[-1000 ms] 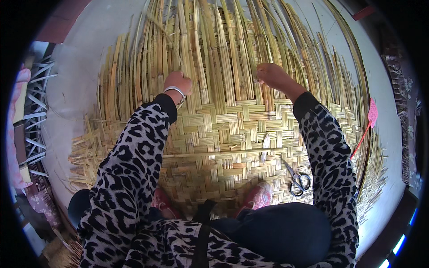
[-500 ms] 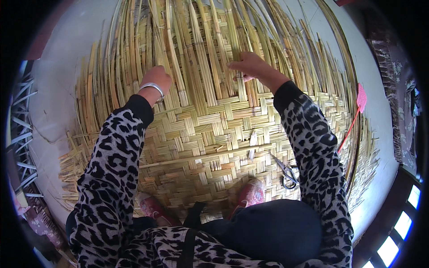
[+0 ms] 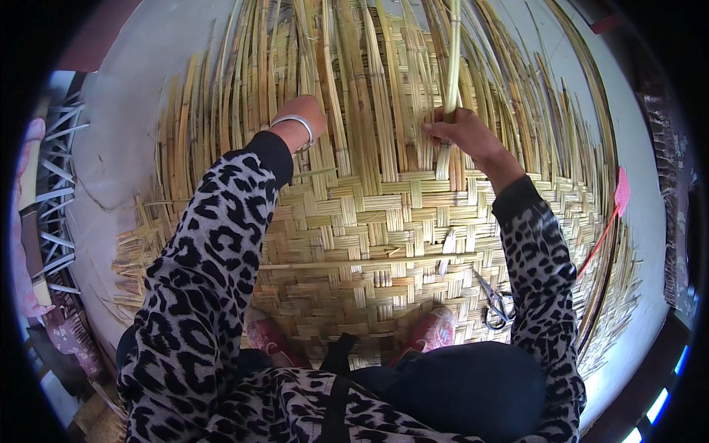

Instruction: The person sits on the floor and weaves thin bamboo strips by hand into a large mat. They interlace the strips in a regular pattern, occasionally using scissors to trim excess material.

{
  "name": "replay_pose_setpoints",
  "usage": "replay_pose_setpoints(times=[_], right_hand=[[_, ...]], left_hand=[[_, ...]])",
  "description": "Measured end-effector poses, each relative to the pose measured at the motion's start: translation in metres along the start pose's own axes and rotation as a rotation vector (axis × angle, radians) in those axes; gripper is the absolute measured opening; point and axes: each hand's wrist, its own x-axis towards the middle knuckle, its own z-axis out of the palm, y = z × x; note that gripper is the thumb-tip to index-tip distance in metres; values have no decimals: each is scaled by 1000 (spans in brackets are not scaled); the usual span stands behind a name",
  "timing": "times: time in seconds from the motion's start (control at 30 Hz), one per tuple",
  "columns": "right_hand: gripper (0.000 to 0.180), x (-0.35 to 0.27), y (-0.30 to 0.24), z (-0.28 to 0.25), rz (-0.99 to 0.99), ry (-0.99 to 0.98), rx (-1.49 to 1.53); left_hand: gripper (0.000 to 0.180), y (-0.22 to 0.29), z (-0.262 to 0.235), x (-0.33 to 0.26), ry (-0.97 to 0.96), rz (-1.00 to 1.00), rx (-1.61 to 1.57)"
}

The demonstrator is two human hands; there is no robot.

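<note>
A woven mat (image 3: 369, 244) of split cane strips spreads in front of me, its lower part in a tight zigzag weave and its far part made of loose lengthwise strips. In my right hand (image 3: 469, 135) is one pale green strip (image 3: 453, 59), raised off the others and gripped between thumb and fingers. My left hand (image 3: 300, 119), wearing a silver bracelet, is closed over the loose strips further left; its fingers are turned away, so what they grip is hidden.
Black-handled scissors (image 3: 495, 304) lie on the weave by my right forearm. A single cane strip (image 3: 354, 263) lies crosswise near my red shoes (image 3: 432, 331), which stand on the mat. At the right is a pink fly swatter (image 3: 622, 193); at the left, a pale metal rack (image 3: 59, 199).
My right hand has lifted the green strip away from the others. The whole scene sits further right in the picture. My left hand stays closed among the loose strips.
</note>
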Motion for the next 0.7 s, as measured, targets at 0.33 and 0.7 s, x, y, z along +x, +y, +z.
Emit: replay_pose_setpoints(times=[0.33, 0.7], right_hand=[[65, -5, -1, -6, 11, -92, 294], [49, 33, -16, -21, -168, -383, 845]], left_hand=[[27, -28, 17, 12, 49, -85, -777], [31, -33, 12, -32, -74, -91, -1288]])
